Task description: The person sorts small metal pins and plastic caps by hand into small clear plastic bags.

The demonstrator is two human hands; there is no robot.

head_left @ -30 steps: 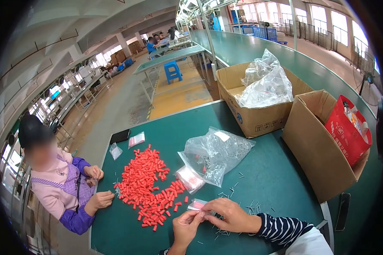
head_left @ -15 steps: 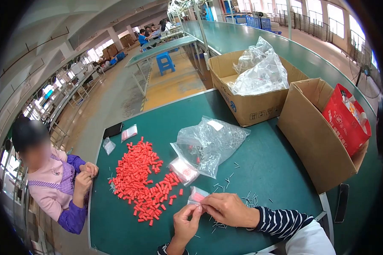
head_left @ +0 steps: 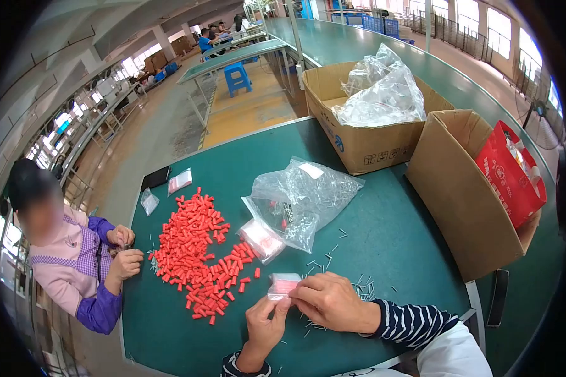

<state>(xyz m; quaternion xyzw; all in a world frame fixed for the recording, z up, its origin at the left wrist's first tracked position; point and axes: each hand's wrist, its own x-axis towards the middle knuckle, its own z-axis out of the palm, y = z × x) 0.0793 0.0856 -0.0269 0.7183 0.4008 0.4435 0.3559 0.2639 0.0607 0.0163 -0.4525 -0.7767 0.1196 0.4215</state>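
Observation:
Both hands are closed on a small clear plastic bag (head_left: pixel 284 284) with pink-red showing on it, held low over the table. My left hand (head_left: pixel 264 323) pinches its lower edge between thumb and fingers. From the other side, my right hand (head_left: pixel 333 303) grips it, fingertips close to the left thumb. Loose metal pins (head_left: pixel 363 288) lie around and partly under the right hand. To the left spreads a pile of red plastic caps (head_left: pixel 195 251). A clear packet with pink-red stripes (head_left: pixel 261 240) rests beside a large clear bag of metal pins (head_left: pixel 305 195).
Across the left edge, a co-worker (head_left: pixel 75 251) holds both hands near the caps. Two cardboard boxes (head_left: pixel 383 147) (head_left: pixel 446 188) stand at the back right, one with a red bag (head_left: pixel 509 176). A black phone (head_left: pixel 156 178) and small packets (head_left: pixel 180 181) lie at the far left.
The camera view has shifted slightly, moving the table contents left and up. Both my hands still hold the small bag, which now shows flatter. The co-worker's hands have changed position.

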